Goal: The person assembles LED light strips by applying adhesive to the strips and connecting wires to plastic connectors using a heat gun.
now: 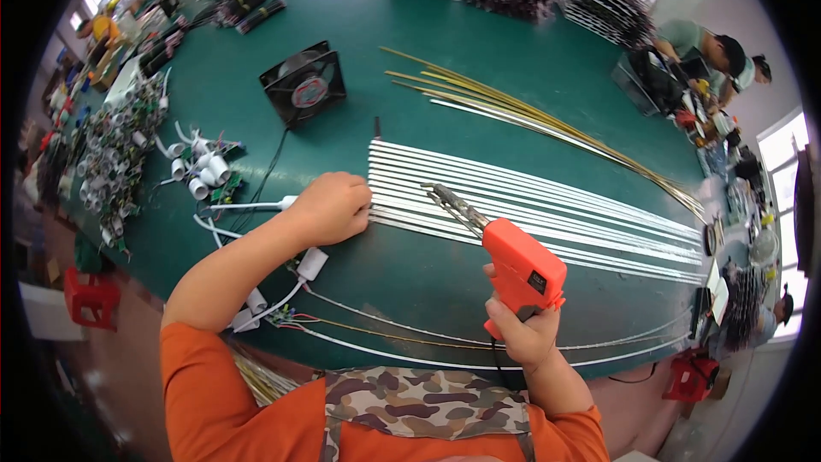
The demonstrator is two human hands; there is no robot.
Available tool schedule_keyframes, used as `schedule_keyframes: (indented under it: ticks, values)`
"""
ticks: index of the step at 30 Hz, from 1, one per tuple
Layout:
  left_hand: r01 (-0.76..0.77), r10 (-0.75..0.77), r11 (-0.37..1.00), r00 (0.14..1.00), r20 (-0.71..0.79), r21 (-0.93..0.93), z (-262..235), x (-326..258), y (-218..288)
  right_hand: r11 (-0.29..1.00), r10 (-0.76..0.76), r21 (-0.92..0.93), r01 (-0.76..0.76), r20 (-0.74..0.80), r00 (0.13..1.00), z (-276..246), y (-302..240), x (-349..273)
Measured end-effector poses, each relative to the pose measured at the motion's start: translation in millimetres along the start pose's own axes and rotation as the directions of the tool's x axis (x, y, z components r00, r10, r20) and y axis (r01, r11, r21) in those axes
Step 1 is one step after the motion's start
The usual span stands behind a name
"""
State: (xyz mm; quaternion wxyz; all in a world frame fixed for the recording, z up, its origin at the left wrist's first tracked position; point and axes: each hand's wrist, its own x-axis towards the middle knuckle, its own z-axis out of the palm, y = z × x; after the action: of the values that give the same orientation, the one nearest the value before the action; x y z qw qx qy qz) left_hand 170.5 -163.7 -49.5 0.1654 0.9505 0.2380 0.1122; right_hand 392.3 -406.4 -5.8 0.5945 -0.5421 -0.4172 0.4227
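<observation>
In my right hand (530, 334) is an orange-red soldering gun (523, 261), gripped by its handle. Its metal tip points up and left, above a row of thin white strips (547, 207) laid side by side on the green table. My left hand (329, 210) is closed at the left ends of these strips. Its fingertips are turned away, so whatever they pinch is hidden. A white cable with a white plug-like end (274, 204) lies just left of that hand. Below the left forearm sits a white connector block (312, 264) with wires.
A black fan (308, 85) stands beyond my left hand. Gold-coloured strips (513, 113) lie farther back. White caps with circuit boards (202, 167) and a larger pile (120, 154) fill the left side. Wires (410, 338) run along the near edge. Other people (701, 47) work at the right.
</observation>
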Motion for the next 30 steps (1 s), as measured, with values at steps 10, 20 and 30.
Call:
schedule_keyframes:
  ticks: [10, 20, 30]
  values:
    - [0.031, -0.031, 0.999, 0.998, 0.054, -0.011, -6, 3, 9, 0.995, -0.028, 0.09, 0.036, -0.083, 0.996, -26, 6, -7]
    - [0.078, -0.077, 0.997, 0.997, 0.015, -0.029, -3, 3, 6, 0.996, -0.005, -0.085, 0.0, -0.06, 0.998, -36, 9, -4]
    - [0.121, -0.12, 0.992, 0.992, 0.031, -0.035, -8, 4, 14, 0.997, -0.053, -0.061, 0.05, -0.055, 0.997, -36, 14, -3]
